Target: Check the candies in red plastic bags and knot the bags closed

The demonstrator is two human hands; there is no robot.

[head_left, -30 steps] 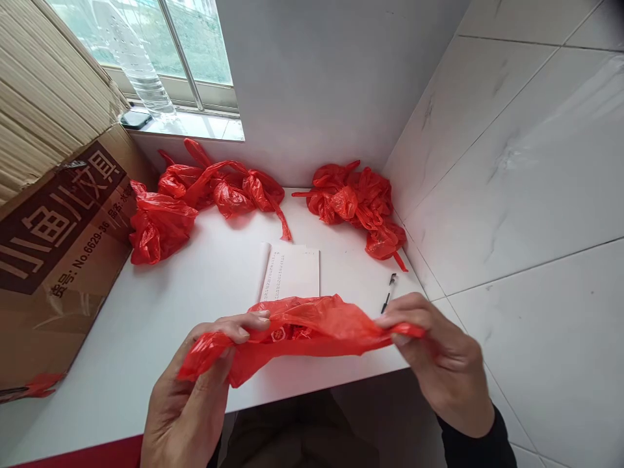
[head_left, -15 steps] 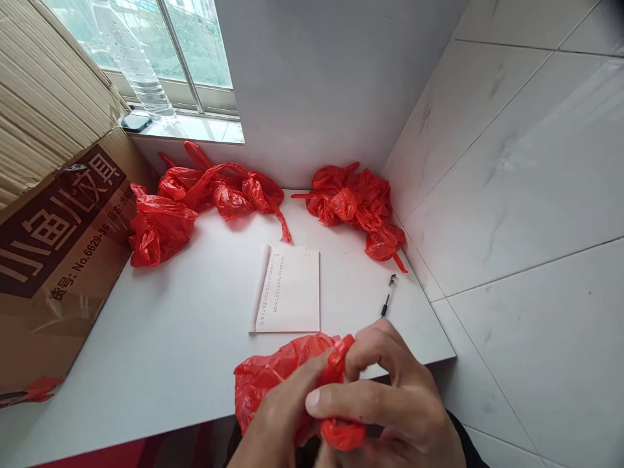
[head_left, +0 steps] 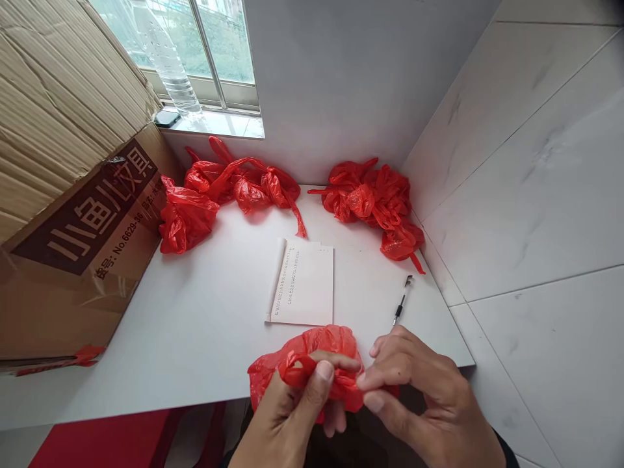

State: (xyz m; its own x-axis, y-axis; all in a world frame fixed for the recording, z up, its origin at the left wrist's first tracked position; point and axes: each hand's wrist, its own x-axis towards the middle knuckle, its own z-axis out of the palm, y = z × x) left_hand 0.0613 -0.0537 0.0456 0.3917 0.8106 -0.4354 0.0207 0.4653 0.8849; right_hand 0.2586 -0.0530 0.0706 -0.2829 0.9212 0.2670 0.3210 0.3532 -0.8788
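The left hand (head_left: 287, 416) and the right hand (head_left: 429, 396) are both at a thin red plastic bag (head_left: 312, 344), which is held up at the near edge of the tabletop (head_left: 146, 351), just below an open notebook (head_left: 307, 286). The left fingers are closed, the thumb pressed down near the bent forefinger, with a twisted loop of the bag caught at the hand and the rest bulging out beyond it. The right thumb and forefinger nearly meet at the bag's gathered end, with red plastic between their tips, while the other fingers curl loosely above. What lies inside the bag cannot be made out. The notebook lies flat, with columns of small handwritten marks down the left part of its page. To its right, near the right hand, a pen (head_left: 402, 300) lies aslant. Along the back of the tabletop are a row of tied red bags (head_left: 248, 188) on the left and a pile of red bags (head_left: 370, 195) on the right, close to a tiled wall (head_left: 536, 195). A large cardboard box (head_left: 88, 227) with printed writing stands at the left. Behind it, on the windowsill (head_left: 238, 123), a clear water bottle (head_left: 173, 71) stands upright beside a dark phone (head_left: 167, 117).
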